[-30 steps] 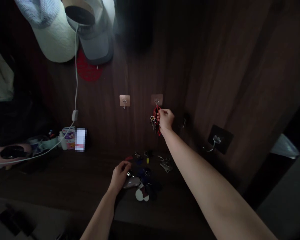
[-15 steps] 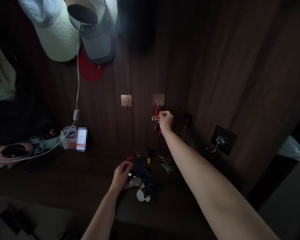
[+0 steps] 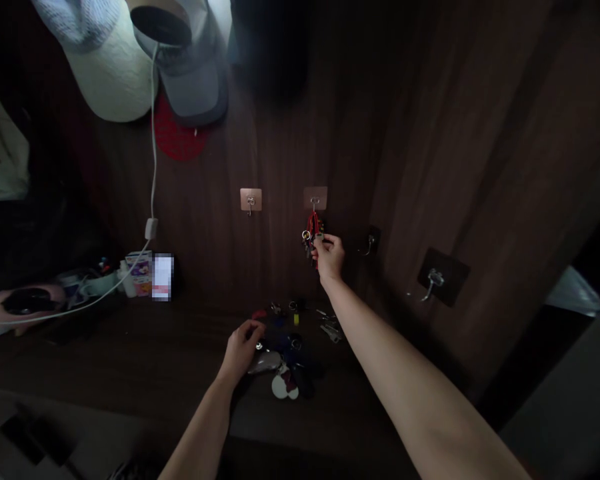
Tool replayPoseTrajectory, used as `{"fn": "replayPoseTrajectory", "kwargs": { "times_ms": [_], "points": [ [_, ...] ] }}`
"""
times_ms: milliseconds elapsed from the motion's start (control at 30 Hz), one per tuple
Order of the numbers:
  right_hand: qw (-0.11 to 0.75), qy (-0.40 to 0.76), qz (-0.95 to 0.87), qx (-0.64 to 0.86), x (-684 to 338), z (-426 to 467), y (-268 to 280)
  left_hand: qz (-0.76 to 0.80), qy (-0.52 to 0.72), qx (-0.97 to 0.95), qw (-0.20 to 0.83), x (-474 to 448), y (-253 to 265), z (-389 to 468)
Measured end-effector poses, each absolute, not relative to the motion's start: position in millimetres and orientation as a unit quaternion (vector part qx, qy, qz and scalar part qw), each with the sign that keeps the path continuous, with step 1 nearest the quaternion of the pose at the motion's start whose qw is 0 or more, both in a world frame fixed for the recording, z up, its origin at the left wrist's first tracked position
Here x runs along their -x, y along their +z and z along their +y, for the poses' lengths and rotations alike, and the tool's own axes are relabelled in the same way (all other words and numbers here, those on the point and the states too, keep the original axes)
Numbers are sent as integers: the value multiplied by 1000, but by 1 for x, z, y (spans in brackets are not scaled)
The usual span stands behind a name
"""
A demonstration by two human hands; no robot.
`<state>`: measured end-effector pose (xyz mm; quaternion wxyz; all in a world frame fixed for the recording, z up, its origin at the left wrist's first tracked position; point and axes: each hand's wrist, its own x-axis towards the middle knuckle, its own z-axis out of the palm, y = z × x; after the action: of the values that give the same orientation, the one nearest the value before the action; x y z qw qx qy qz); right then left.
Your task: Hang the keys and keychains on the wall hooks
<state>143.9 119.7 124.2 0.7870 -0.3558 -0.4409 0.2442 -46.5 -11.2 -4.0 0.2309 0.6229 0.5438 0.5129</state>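
the person's right hand (image 3: 327, 255) was raised to the dark wood-grain wall panel (image 3: 280, 167), its fingers pinched narrowly on the red-corded bunch of keys (image 3: 312, 235). that bunch hung from the small metal hook on a square copper-coloured plate (image 3: 315, 198), the right one of two such plates; the left plate's hook (image 3: 251, 200) was bare. directly below that right hook, on the dark shelf (image 3: 130, 353), the left hand (image 3: 243, 347) rested curled over a scattered pile of keys and round fobs (image 3: 286, 363), fingertips touching a small metal ring; whether it gripped anything could not be told. to handle the bunch well, the grip probably belonged on the cord loop rather than the dangling keys, so the loop could sit squarely on the hook. left of the hook stood a small printed carton (image 3: 139, 273); no writing on it was readable in the gloom.
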Motion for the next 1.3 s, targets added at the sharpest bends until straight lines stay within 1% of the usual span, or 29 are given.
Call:
{"fn": "replayPoseTrajectory", "kwargs": {
  "times_ms": [200, 400, 533, 667, 833, 1033, 1167, 1300],
  "points": [
    [784, 286, -414, 365, -148, 106, 97, 544, 511, -626, 226, 47, -6, -9],
    [760, 329, -400, 392, -150, 83, 69, 555, 510, -617, 228, 47, -6, -9],
    [734, 350, -416, 406, -151, 64, 48, 554, 525, -598, 243, 47, -4, -11],
    [688, 364, -462, 425, -156, 50, 30, 555, 550, -571, 250, 47, -5, -11],
    [634, 365, -522, 439, -162, 39, 15, 552, 602, -517, 256, 51, -9, -7],
    [609, 342, -547, 461, -167, 33, -2, 555, 677, -410, 255, 60, -13, -4],
    [605, 322, -560, 465, -170, 33, -6, 575, 676, -408, 214, 60, -8, -9],
    [610, 318, -557, 465, -172, 33, -4, 582, 671, -402, 221, 60, -6, -10]
  ]
}}
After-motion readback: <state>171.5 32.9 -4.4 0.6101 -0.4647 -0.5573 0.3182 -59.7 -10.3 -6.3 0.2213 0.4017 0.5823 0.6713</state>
